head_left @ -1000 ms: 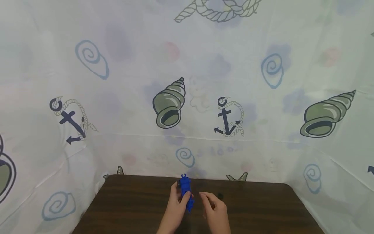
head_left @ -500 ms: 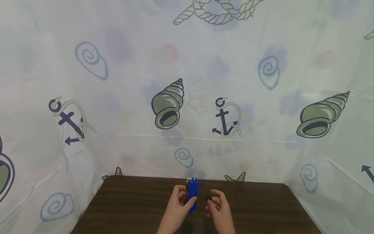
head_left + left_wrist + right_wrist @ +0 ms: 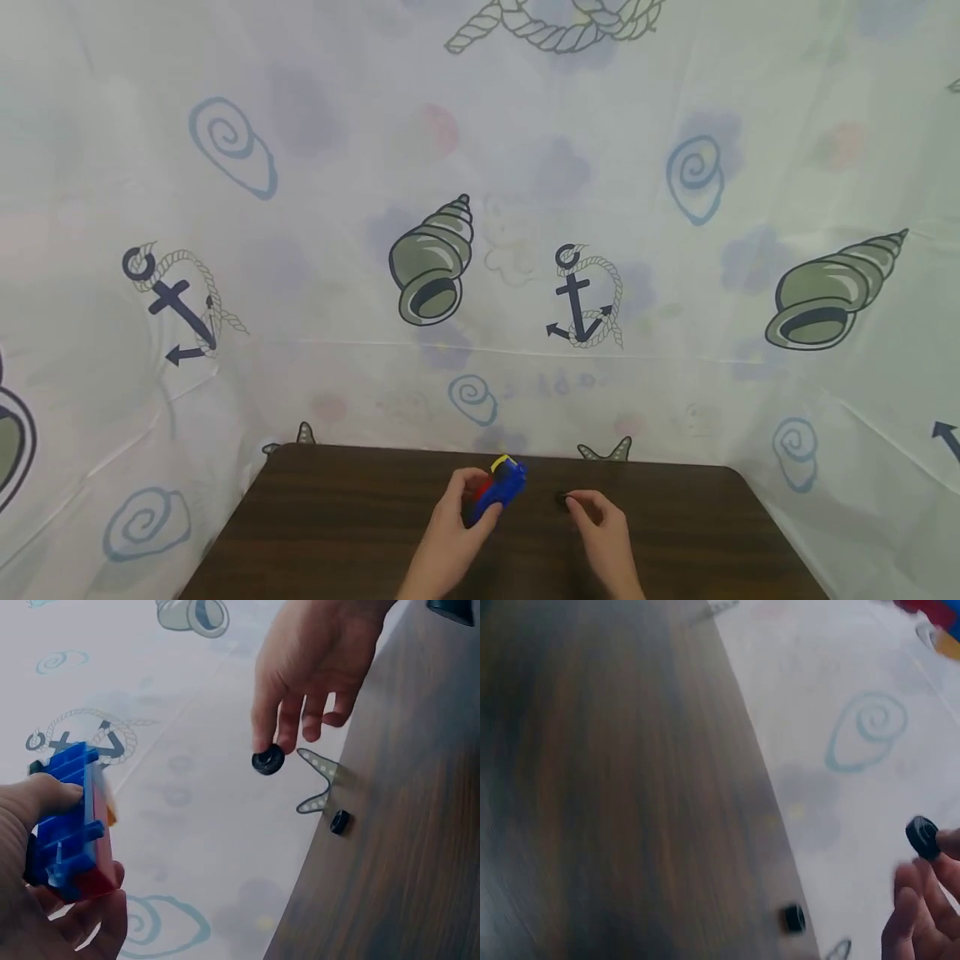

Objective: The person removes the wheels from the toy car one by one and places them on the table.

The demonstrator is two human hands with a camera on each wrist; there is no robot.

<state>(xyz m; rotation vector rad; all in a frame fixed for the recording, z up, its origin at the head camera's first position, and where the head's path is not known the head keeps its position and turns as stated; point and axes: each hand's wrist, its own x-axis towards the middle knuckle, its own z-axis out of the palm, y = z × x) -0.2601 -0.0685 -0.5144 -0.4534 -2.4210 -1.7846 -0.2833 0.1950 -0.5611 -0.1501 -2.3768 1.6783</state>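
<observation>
Above table [image 3: 390,885], right fingers [image 3: 264,724] pinching wheel [image 3: 268,760]

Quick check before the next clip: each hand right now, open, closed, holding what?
Left hand: closed, holding the blue-and-red toy.
Right hand: closed, pinching a small black wheel.

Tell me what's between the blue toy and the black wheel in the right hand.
Only tabletop shows between the blue toy and the held wheel in the head view; left wrist view shows just patterned sheet.
</observation>
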